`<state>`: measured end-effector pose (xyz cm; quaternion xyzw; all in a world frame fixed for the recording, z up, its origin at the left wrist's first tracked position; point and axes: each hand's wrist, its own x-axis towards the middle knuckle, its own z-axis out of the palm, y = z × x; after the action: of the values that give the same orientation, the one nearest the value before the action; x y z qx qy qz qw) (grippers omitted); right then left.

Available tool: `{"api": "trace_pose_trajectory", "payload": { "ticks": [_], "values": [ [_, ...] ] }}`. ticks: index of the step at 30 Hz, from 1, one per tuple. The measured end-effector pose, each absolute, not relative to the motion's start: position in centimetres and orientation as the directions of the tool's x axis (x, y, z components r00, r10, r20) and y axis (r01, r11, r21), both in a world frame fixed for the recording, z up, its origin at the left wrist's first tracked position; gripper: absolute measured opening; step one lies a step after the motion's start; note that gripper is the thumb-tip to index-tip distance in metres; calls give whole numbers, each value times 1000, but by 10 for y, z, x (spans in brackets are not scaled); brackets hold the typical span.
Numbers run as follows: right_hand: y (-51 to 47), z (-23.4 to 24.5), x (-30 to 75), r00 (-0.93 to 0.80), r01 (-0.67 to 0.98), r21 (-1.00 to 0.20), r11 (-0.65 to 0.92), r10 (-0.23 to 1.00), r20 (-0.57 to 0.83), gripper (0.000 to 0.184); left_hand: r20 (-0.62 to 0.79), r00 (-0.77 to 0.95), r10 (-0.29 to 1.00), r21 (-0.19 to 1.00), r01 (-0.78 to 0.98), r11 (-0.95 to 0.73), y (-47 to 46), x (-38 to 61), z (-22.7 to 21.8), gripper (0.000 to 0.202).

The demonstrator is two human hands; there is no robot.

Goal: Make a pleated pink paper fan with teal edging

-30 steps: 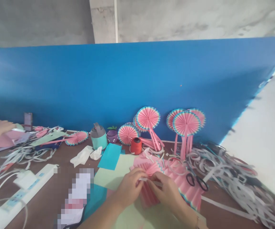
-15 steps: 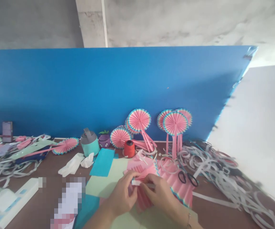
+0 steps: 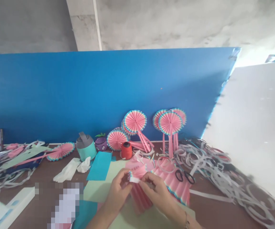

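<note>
Between my two hands is a piece of pleated pink paper (image 3: 139,173) with a blue and white edge, its folds gathered at the top and hanging down below. My left hand (image 3: 120,187) pinches its left end. My right hand (image 3: 154,187) has its fingers closed at the right side, by a short white strip (image 3: 134,180) that lies across the paper. Just right of my right hand, another pleated pink sheet (image 3: 175,181) lies spread out, with black-handled scissors (image 3: 184,176) on it. Pale green paper (image 3: 99,190) is underneath.
Finished pink fans (image 3: 171,122) lean against the blue partition (image 3: 104,89). A red thread spool (image 3: 126,150), a purple pot (image 3: 101,143) and a teal container (image 3: 86,148) stand at the back. White strips (image 3: 213,171) are heaped at right; a power strip (image 3: 11,206) lies at left.
The view has shifted slightly, so things sit further left. My hands have turned the gathered paper so more of its pleats and the white strip show.
</note>
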<state>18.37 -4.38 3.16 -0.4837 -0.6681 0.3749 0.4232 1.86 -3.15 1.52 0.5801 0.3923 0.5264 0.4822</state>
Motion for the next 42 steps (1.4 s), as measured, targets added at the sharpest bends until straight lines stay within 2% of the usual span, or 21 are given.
{"api": "trace_pose_trajectory", "payload": {
  "ticks": [2, 6, 12, 18, 23, 26, 29, 32, 36, 42],
  "values": [
    [-46, 36, 184, -180, 321, -904, 283, 955, 236, 23, 263, 103, 959, 965, -53, -259, -32, 18, 18, 28],
    [-48, 37, 182, -158, 319, -909, 270, 960, 230, 22, 211, 134, 968, 977, -34, -208, -35, 18, 20, 30],
    [-46, 29, 180, -113, 331, -918, 218, 975, 191, 23, 251, 146, 957, 962, 70, -263, -40, 20, 16, 13],
    [-45, 26, 180, -77, 340, -913, 224, 975, 210, 22, 237, 209, 949, 958, 115, -264, -39, 22, 15, 16],
    [-46, 23, 179, -82, 370, -903, 221, 975, 205, 22, 266, 171, 949, 941, 169, -294, -36, 18, 9, 14],
    [-47, 23, 178, -87, 390, -878, 279, 960, 266, 22, 280, 130, 951, 930, 210, -302, -34, 17, 7, 24],
    [-48, 24, 177, -119, 333, -863, 379, 925, 361, 21, 293, 118, 949, 919, 239, -313, -36, 17, 6, 34],
    [-48, 26, 176, -167, 213, -880, 424, 904, 394, 20, 300, 152, 942, 924, 199, -327, -38, 19, 6, 36],
    [-47, 27, 176, -201, 93, -911, 403, 903, 379, 22, 306, 185, 934, 932, 140, -333, -39, 21, 6, 32],
    [-48, 29, 178, -256, 67, -929, 365, 906, 337, 21, 278, 142, 950, 941, 157, -299, -35, 22, 13, 23]
  ]
}}
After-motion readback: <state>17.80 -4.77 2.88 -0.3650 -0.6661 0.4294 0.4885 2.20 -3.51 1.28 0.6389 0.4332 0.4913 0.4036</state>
